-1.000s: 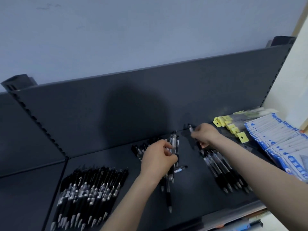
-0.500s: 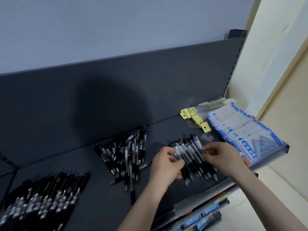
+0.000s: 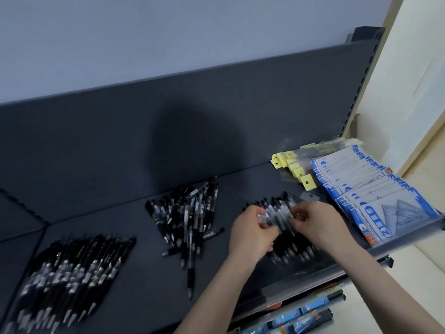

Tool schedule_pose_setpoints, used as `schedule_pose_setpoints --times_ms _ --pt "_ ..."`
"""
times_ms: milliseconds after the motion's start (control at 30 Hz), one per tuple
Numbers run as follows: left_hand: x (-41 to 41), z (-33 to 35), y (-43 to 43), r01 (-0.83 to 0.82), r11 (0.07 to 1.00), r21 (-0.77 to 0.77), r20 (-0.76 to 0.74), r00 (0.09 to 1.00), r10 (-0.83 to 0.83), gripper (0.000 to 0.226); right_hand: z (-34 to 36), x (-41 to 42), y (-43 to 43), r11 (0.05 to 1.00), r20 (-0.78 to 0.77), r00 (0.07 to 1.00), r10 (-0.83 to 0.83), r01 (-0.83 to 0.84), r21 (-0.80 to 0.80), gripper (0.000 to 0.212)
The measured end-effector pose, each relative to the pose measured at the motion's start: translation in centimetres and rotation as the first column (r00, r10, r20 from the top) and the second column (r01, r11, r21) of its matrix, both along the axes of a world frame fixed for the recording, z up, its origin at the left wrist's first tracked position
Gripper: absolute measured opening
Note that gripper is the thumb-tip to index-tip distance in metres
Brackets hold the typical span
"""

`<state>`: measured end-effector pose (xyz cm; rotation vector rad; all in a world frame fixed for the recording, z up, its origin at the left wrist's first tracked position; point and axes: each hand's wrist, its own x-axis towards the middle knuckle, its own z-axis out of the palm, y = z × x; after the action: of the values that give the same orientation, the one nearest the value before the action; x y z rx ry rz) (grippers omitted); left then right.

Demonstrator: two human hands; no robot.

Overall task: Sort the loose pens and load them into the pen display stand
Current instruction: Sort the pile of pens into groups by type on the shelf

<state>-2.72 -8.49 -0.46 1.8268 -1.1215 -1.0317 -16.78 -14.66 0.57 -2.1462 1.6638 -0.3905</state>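
Three groups of black pens lie on a dark grey shelf [image 3: 120, 297]. A neat row of pens [image 3: 69, 268] sits at the left, and a loose jumbled pile of pens [image 3: 190, 213] in the middle. At the right, a small row of clear-barrelled pens [image 3: 279, 213] lies under both hands. My left hand [image 3: 251, 231] pinches pens on the row's left side with curled fingers. My right hand [image 3: 313, 221] pinches pens on its right side. The hands hide much of that row. No separate display stand is visible.
Yellow-tagged packets [image 3: 296, 165] and overlapping blue-and-white packaged sets [image 3: 375, 189] fill the shelf's right end. The shelf's upright back panel [image 3: 168, 121] rises behind. Below the front edge, more packaged goods [image 3: 296, 319] show on a lower level. A cream wall stands at the right.
Both hands left the middle pile and moved to the right-hand row of pens, where they now hold it from both sides. The view swung to the right.
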Motion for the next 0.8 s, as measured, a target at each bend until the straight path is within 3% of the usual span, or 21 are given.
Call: schedule_pose_setpoints --times_ms 200,333,500,633,800 --pt "1.3 0.5 1.5 -0.019 0.998 -0.053 0.045 0.999 0.022 0.031 0.9 0.5 0.5 1.0 0.039 0.999 -0.013 0.014 -0.026 0.026" --pt "3.4 0.6 3.5 -0.042 0.992 -0.116 0.146 0.988 0.059 0.027 1.6 2.5 1.8 0.997 0.094 0.995 0.043 -0.037 -0.062 0.018" --pt "7.8 0.0 7.7 -0.136 0.973 -0.184 0.305 0.934 0.188 0.022 0.9 6.0 3.8 0.991 0.203 0.971 0.129 -0.133 0.008 0.017" --pt "10.6 -1.2 11.1 -0.225 0.961 -0.16 0.444 0.853 0.274 0.015 0.0 9.3 5.2 0.971 0.279 0.942 0.187 -0.22 0.093 0.015" --pt "10.7 -1.8 12.7 -0.214 0.974 -0.073 0.547 0.808 0.219 0.02 -0.6 12.8 5.6 0.963 0.311 0.933 0.183 -0.233 0.132 0.017"
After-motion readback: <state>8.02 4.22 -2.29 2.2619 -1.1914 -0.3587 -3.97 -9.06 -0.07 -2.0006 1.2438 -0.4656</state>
